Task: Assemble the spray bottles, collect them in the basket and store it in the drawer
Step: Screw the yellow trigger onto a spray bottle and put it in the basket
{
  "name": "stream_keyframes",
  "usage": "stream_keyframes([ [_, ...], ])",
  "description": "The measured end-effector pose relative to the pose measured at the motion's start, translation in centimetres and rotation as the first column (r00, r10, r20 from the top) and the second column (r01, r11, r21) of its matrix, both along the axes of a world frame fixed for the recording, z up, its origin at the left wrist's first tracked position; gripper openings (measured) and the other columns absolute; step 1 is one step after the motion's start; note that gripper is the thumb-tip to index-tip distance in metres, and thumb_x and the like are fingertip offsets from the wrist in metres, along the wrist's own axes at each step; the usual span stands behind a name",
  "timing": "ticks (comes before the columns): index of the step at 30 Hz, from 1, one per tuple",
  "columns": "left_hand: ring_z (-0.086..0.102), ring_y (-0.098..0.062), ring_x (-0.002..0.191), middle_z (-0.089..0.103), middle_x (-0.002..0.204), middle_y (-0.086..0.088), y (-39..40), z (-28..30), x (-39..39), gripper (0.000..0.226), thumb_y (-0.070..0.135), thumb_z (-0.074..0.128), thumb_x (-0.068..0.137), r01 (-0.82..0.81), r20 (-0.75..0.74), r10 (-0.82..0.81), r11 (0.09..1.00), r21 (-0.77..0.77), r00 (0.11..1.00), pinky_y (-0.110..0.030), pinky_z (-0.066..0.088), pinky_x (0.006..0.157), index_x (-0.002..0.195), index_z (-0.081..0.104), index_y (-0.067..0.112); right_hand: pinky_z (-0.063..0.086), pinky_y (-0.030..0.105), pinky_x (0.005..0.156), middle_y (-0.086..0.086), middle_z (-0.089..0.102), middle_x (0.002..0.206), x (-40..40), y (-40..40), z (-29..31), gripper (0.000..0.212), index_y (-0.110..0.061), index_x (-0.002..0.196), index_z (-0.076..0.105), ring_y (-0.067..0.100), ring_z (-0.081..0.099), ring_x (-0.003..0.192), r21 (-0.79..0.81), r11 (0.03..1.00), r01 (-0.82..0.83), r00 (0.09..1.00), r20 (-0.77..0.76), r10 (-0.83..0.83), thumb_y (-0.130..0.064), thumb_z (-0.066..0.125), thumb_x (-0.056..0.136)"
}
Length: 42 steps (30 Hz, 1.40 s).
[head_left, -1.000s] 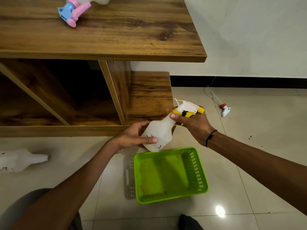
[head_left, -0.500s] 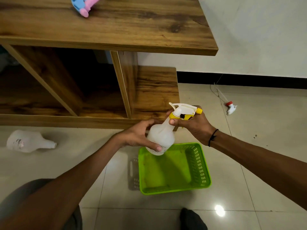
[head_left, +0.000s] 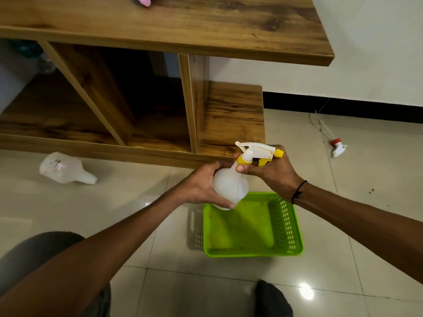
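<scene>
Head view: the camera looks down at two bare arms over a tiled floor point(head_left: 229, 294), in front of a wooden cabinet point(head_left: 160, 26).
Landmark: the green basket point(head_left: 286, 227) lies on the floor, near the lower middle of the picture; its inside shows only the green bottom.
Spray bottle: the translucent white bottle point(head_left: 231, 186) is held in the air just above the far left corner of the basket, neck up and a little tilted.
Spray head: the white and yellow trigger head point(head_left: 258, 152) sits on the neck of this bottle, with its yellow nozzle pointing to the right.
Left hand: the left hand point(head_left: 201, 186) wraps its fingers and thumb around the body of the bottle, from the left side.
Right hand: the right hand point(head_left: 272, 172) closes around the neck and the yellow collar under the trigger head; the thumb presses on the neck. A black band point(head_left: 298, 192) is on this wrist.
Second bottle: one bottle without head point(head_left: 66, 168) lies on its side on the floor, well to the left of the basket.
Loose head: a white spray head with red collar point(head_left: 337, 146) and its thin tube lies on the floor, beyond the basket to the right.
Cabinet top: a pink object point(head_left: 145, 0) shows at the upper edge, far behind the basket; most of it is cut off.
</scene>
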<state>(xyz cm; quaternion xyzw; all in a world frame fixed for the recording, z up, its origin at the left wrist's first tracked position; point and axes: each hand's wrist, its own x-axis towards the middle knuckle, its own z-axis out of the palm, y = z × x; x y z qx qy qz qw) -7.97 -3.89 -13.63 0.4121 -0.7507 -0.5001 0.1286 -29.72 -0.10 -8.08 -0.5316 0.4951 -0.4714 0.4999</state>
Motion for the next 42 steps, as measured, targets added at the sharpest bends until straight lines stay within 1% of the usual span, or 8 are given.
stream_keyframes([
  [7,0.063,-0.012,0.108,0.063,0.123,0.013,3.0,-0.7,-0.9,0.105,0.065,0.097,0.036,-0.315,0.045,0.344,0.898,-0.306,0.938,-0.038,0.057,0.083,0.125,0.051,0.031,0.060,0.051,0.086,0.007,0.080,0.091,2.1,1.1,-0.5,0.030,-0.007,0.090,0.080,0.036,0.073,0.089,-0.060,0.983,0.176,0.977,-0.112,-0.182,-0.022,0.096,0.068],
  [12,0.063,-0.015,0.108,0.059,0.119,0.010,4.7,-1.3,-1.4,0.106,0.070,0.095,0.040,-0.430,-0.013,0.455,0.831,-0.353,0.890,-0.035,0.053,0.075,0.124,0.051,0.023,0.060,0.047,0.077,0.005,0.080,0.086,3.7,2.3,-0.3,0.039,-0.013,0.093,0.081,0.032,0.073,0.082,-0.098,0.961,0.257,0.952,-0.144,-0.269,-0.029,0.098,0.063],
  [18,0.055,-0.013,0.122,0.052,0.130,0.010,4.2,-1.2,-1.0,0.118,0.073,0.094,0.038,-0.269,0.104,0.316,0.909,-0.320,0.943,-0.042,0.056,0.090,0.134,0.047,0.024,0.057,0.052,0.074,0.008,0.077,0.086,2.6,2.1,-0.7,0.054,-0.012,0.094,0.078,0.033,0.071,0.083,-0.160,0.971,0.177,0.936,-0.278,-0.216,-0.050,0.094,0.058],
  [25,0.047,-0.016,0.126,0.052,0.141,0.002,4.0,-1.9,1.7,0.108,0.065,0.091,0.060,0.152,0.266,-0.076,0.948,-0.281,0.961,-0.035,0.047,0.101,0.148,0.042,0.026,0.053,0.044,0.065,-0.003,0.071,0.083,1.9,4.2,-2.3,0.043,-0.011,0.093,0.079,0.021,0.065,0.074,-0.137,0.989,-0.058,0.932,-0.362,0.005,-0.033,0.097,0.061],
  [28,0.049,-0.015,0.118,0.050,0.133,0.003,4.5,-2.8,2.3,0.102,0.061,0.092,0.060,0.154,0.288,-0.064,0.941,-0.301,0.956,-0.034,0.048,0.094,0.142,0.049,0.021,0.055,0.045,0.072,-0.002,0.072,0.090,2.0,4.9,-3.9,0.036,-0.011,0.093,0.079,0.021,0.069,0.083,-0.121,0.985,-0.119,0.924,-0.376,0.066,-0.025,0.097,0.065],
  [33,0.045,-0.018,0.137,0.035,0.151,0.007,5.3,-4.9,3.1,0.104,0.049,0.093,0.062,0.104,0.328,-0.017,0.963,-0.248,0.945,-0.041,0.052,0.104,0.149,0.043,0.025,0.055,0.043,0.077,-0.005,0.071,0.097,2.5,5.3,-6.7,0.030,-0.017,0.098,0.081,0.013,0.070,0.089,-0.081,0.977,-0.195,0.881,-0.452,0.139,-0.026,0.093,0.072],
  [37,0.054,-0.017,0.127,0.047,0.139,0.012,5.7,-5.6,2.8,0.086,0.042,0.086,0.069,0.016,0.286,0.040,0.982,-0.190,0.957,-0.049,0.056,0.094,0.143,0.041,0.042,0.054,0.036,0.078,-0.008,0.070,0.098,2.5,5.7,-8.4,0.028,-0.020,0.098,0.079,0.008,0.068,0.090,-0.062,0.986,-0.158,0.865,-0.490,0.107,-0.024,0.092,0.073],
  [42,0.056,-0.022,0.129,0.051,0.147,0.007,5.8,-5.3,2.8,0.094,0.038,0.087,0.071,-0.027,0.264,0.066,0.989,-0.149,0.962,-0.047,0.056,0.095,0.147,0.032,0.040,0.051,0.026,0.080,-0.012,0.067,0.101,2.7,6.0,-9.0,0.038,-0.024,0.105,0.073,0.006,0.064,0.095,-0.050,0.985,-0.162,0.855,-0.505,0.116,-0.023,0.093,0.073],
])
